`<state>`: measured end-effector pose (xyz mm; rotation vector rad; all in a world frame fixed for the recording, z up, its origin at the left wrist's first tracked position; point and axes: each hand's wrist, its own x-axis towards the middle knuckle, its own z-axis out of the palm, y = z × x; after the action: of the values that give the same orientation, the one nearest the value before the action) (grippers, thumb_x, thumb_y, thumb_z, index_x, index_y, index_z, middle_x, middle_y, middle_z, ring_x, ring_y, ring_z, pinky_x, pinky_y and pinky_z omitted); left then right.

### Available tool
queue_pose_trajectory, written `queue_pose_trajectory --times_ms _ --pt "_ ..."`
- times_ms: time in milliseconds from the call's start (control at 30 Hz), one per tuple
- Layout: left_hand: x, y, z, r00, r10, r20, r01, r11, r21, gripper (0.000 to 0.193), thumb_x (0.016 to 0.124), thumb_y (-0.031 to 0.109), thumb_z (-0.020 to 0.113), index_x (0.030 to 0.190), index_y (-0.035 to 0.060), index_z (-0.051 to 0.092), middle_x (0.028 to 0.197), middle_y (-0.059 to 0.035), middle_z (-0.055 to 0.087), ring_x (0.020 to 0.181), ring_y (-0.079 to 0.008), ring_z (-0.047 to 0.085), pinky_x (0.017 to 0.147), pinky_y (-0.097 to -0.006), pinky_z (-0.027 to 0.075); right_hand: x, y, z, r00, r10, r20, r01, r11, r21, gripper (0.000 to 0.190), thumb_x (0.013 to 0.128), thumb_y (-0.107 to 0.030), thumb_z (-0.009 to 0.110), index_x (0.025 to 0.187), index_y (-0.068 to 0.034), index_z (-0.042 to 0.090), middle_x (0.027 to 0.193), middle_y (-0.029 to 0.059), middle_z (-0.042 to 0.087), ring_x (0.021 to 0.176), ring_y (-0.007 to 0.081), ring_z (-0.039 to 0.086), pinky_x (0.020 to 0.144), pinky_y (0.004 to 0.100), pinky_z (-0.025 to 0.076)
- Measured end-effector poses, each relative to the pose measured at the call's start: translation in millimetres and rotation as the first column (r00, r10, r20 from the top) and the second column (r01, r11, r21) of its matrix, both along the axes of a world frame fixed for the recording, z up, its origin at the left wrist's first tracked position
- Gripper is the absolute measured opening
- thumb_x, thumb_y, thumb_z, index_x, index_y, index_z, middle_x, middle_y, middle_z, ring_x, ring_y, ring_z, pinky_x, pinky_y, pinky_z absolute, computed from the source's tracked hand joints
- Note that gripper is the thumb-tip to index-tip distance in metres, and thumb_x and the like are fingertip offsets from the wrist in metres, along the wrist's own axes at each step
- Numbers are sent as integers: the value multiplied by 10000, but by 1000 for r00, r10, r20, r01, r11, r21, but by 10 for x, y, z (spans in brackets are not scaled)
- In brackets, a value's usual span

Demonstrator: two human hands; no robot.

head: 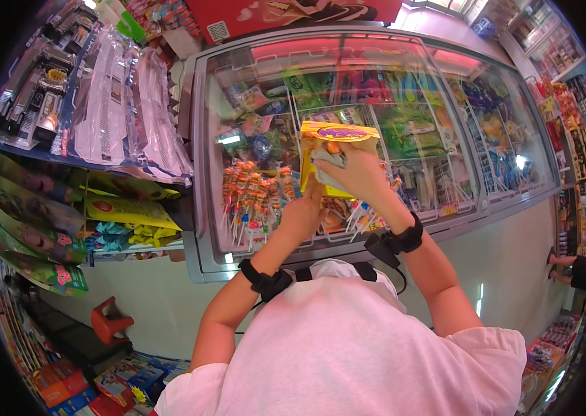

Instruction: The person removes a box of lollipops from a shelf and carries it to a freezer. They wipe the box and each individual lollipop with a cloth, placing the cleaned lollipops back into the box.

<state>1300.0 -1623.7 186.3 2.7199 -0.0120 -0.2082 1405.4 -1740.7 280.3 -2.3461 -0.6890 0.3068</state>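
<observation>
A yellow cardboard display box, with an orange header and a purple printed oval, is over the glass top of a chest freezer. My left hand grips its lower left edge. Bunched in my right hand is a light grey cloth, pressed against the box. Part of the box is hidden behind my hands. To the left, a bunch of wrapped candy sticks lies on the glass. More candy sticks lie beside my right forearm.
Frozen packets fill wire baskets under the freezer's sliding glass lids. On the left stands a rack of packaged toys above snack bags. An orange stool is behind on the floor. Another person is at far right.
</observation>
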Motion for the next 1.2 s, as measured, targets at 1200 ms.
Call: queue_pose_trajectory --times_ms 1200 --pt "198 242 571 864 388 321 -225 868 -443 354 774 70 586 1111 80 478 906 -70 568 618 -166 581 545 -289 456 -72 -238 -120 988 32 -153 -24 998 55 501 724 -306 656 1110 -17 522 938 195 608 858 320 599 745 371 459"
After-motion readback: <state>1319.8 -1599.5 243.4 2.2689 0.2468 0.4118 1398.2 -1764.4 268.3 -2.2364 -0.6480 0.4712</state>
